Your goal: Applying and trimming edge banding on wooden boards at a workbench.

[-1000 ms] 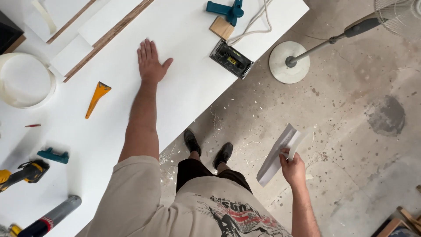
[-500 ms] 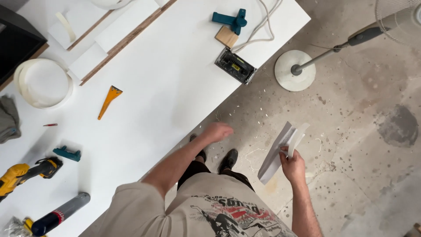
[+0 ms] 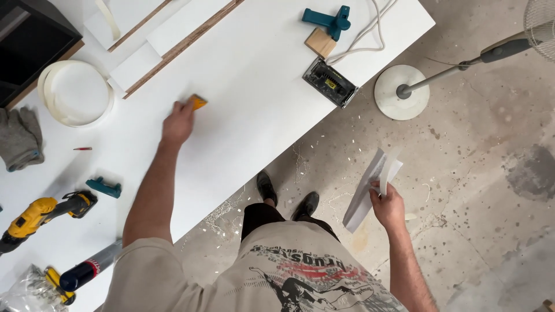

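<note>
White board (image 3: 254, 98) fills the workbench above a speckled concrete floor (image 3: 480, 173). On it, the left hand (image 3: 178, 122) closes over an orange scraper (image 3: 198, 102), only its tip showing past the fingers. The right hand (image 3: 388, 205) hangs out over the floor, pinching white strips (image 3: 370, 188) that droop loosely. With the grip so far up the scraper, the blade could skid or gouge the board's smooth face. The slack strips could slip from the fingers and pick up grit.
</note>
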